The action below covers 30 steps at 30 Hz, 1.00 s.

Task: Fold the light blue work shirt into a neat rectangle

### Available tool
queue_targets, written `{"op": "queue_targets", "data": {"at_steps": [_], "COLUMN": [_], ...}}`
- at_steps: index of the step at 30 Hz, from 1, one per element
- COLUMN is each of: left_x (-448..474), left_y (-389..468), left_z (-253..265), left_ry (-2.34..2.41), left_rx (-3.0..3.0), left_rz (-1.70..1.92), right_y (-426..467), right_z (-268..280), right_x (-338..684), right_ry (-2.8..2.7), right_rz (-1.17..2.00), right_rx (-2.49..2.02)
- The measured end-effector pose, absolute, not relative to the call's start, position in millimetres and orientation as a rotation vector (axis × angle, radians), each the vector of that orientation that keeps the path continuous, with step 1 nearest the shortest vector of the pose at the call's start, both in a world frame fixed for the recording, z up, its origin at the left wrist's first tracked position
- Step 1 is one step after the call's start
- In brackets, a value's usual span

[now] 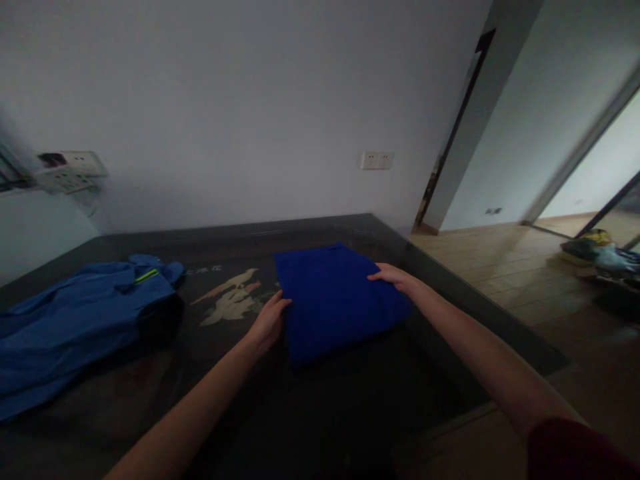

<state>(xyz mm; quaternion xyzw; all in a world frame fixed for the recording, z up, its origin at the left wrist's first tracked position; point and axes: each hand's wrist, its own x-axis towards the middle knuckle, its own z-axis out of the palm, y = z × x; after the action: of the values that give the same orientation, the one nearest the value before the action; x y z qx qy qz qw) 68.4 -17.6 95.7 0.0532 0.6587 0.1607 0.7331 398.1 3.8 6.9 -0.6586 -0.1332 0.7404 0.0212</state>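
Observation:
A bright blue folded cloth lies on the dark table; whether it is a garment cannot be made out. At its left edge, my left hand pinches the fabric, thumb on top and the other fingers mostly hidden. My right hand grips the upper right edge, with its thumb over the cloth and part of the fingers out of sight beneath. Off to the left is a duller blue garment with a yellow-green stripe, spread out and touched by neither hand.
A pale bird-and-flower picture decorates the tabletop. Behind the table rises a wall with a double socket; a power strip is at far left. Beyond the table's right edge is a wooden floor with a pile of things.

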Motion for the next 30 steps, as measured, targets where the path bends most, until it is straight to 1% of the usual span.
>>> {"op": "queue_targets", "data": {"at_steps": [7, 15, 21, 30], "left_x": [113, 165, 209, 260], "left_y": [-3, 7, 17, 16], "left_z": [51, 10, -13, -52], "left_ry": [1.481, 1.442, 1.377, 1.291], "left_rx": [0.106, 0.029, 0.006, 0.018], "left_rz": [0.453, 0.45, 0.408, 0.395], "right_y": [28, 35, 30, 22], "right_z": [-38, -76, -94, -110], "right_x": [433, 486, 531, 591], "right_ry": [-0.5, -0.693, -0.826, -0.863], "right_rz": [2.225, 1.93, 1.754, 1.656], "right_rx": [-2.239, -2.48, -2.6, -2.68]}}
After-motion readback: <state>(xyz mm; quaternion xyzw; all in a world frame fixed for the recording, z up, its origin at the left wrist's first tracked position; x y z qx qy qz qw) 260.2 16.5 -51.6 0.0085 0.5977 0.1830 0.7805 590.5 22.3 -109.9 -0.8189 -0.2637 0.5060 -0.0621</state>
